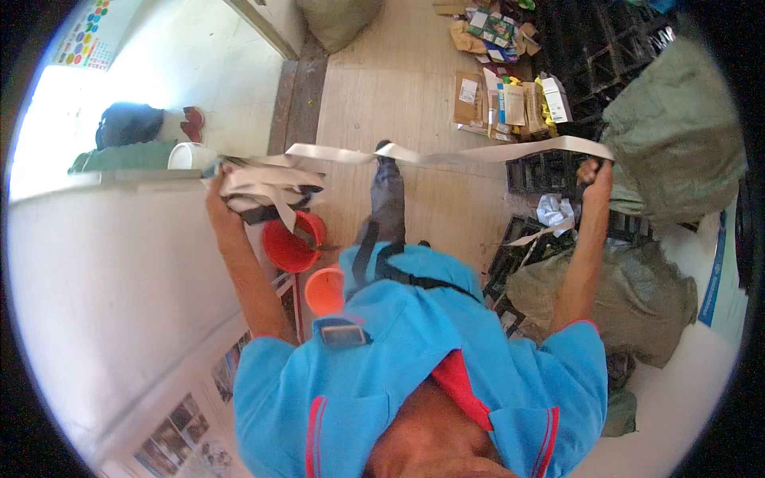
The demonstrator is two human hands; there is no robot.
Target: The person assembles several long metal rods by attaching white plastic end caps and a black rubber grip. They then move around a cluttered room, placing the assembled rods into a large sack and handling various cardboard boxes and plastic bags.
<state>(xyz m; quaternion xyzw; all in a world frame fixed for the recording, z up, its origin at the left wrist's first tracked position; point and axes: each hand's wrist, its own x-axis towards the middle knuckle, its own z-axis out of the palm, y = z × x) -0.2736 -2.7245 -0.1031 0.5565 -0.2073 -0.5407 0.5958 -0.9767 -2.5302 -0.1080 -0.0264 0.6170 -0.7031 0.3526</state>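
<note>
A long, flat, off-white strap point(478, 154) is stretched across in front of me, with a few twists along its length. My left hand point(217, 191) is closed on a loose bundle of the same strap point(267, 182), with dark pieces showing at its underside. One loop dangles from the bundle above a red bucket point(275, 248). Out to the right, my right hand point(596, 175) is curled shut around the strap's other end. A loose tail point(542, 233) hangs to the left of my right forearm.
An orange bucket point(324, 291) stands beside the red one. White panelling point(119, 263) runs along my left. Cardboard boxes point(518, 107) lie ahead on the floor. Black crates point(530, 175), crumpled silvery plastic point(555, 210) and green-grey woven sacks point(677, 135) crowd the right side.
</note>
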